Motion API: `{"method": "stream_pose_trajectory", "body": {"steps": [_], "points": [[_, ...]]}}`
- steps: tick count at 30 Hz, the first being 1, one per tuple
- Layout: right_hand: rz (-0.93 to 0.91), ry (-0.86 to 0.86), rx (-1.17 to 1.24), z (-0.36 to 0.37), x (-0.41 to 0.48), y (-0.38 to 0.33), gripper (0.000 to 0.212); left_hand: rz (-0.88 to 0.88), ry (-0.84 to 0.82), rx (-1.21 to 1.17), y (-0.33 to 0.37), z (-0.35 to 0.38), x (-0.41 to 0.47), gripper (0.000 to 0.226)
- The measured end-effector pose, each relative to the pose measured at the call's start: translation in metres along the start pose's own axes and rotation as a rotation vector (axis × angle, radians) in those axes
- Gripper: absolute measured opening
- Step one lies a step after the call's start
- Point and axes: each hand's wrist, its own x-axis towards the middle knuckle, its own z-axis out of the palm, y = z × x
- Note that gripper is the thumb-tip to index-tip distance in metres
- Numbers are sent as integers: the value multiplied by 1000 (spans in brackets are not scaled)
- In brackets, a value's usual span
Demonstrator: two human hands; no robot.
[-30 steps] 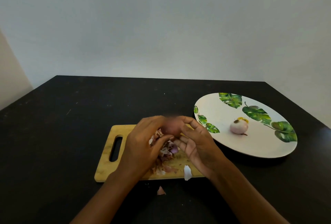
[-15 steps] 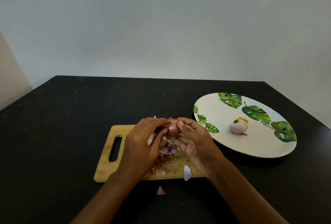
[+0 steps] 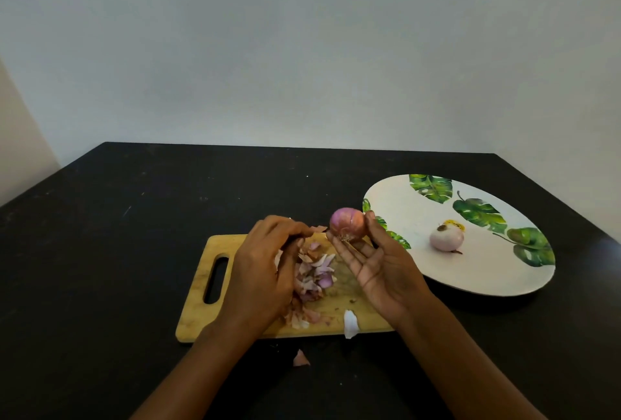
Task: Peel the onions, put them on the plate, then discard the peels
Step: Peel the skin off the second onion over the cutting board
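No writing, label, brand or number can be read anywhere. The plate (image 3: 400,218) just right of the right hand (image 3: 386,271) bears only printed green leaves, and the cutting board (image 3: 201,285) beneath that hand is plain wood.

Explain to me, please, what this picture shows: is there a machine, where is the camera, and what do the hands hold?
There is no machine here. A person works with two bare hands, and one camera worn on the head looks forward and down at them. The right hand pinches a purple onion between thumb and fingertips, above a wooden cutting board. The left hand seems to pinch a scrap of peel. A pile of peels lies on the board, and one loose peel lies on the black table. To the right stands a leaf-patterned plate with one peeled onion on it.
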Motion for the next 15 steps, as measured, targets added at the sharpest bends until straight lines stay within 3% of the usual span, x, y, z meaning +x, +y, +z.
{"method": "stream_pose_trajectory", "body": {"steps": [5,11,15], "points": [[19,11,-62,-2,2,3,35,-90,26,75,-8,0,0,22],[42,-17,-263,-3,0,10,22,-61,8,16,0,1,-1,29],[80,-24,-367,-1,0,18,36,-21,8,-30,5,2,-1,32]]}}
